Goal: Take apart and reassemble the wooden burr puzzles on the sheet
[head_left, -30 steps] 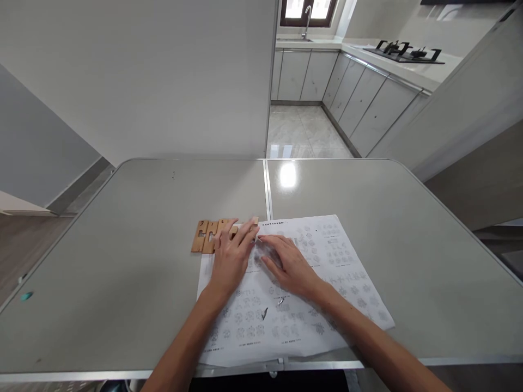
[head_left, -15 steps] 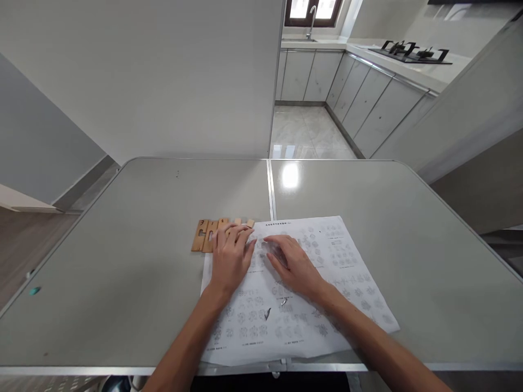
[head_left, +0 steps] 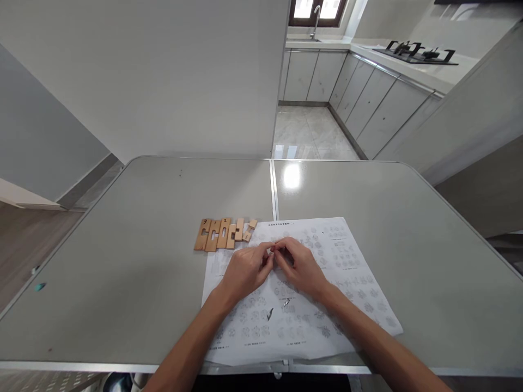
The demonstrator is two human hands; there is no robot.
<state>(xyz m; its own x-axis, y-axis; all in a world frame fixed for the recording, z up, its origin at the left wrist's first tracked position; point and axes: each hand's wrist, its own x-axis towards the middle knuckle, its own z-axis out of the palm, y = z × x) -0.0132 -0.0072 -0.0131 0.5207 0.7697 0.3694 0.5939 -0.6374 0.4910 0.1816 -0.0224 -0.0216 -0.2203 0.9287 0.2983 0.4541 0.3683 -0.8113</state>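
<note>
Over the printed paper sheet (head_left: 286, 337) my two hands meet, fingertips touching. My left hand (head_left: 247, 268) is closed, thumb and index finger pinched together. My right hand (head_left: 301, 265) is bent with its fingertips pressed together against the left ones. Whatever may be between the fingertips is too small and covered to name. Just beyond my left hand, flat notched wooden puzzle pieces (head_left: 213, 239) lie in a row, some marked with handwritten numbers. At the row's right end a small wooden piece (head_left: 247, 236) rests on the sheet's top edge.
Two small silvery scraps (head_left: 269, 314) lie on the sheet. The grey folding table (head_left: 122, 261) has a metal seam (head_left: 274, 190) down its middle. A small green object (head_left: 40, 286) is near the left edge. Behind stand a white wall and a kitchen counter (head_left: 412, 68).
My left hand has moved off the wooden pieces, rightward and toward me, uncovering them. Its fingers have closed against those of my right hand, which has also closed.
</note>
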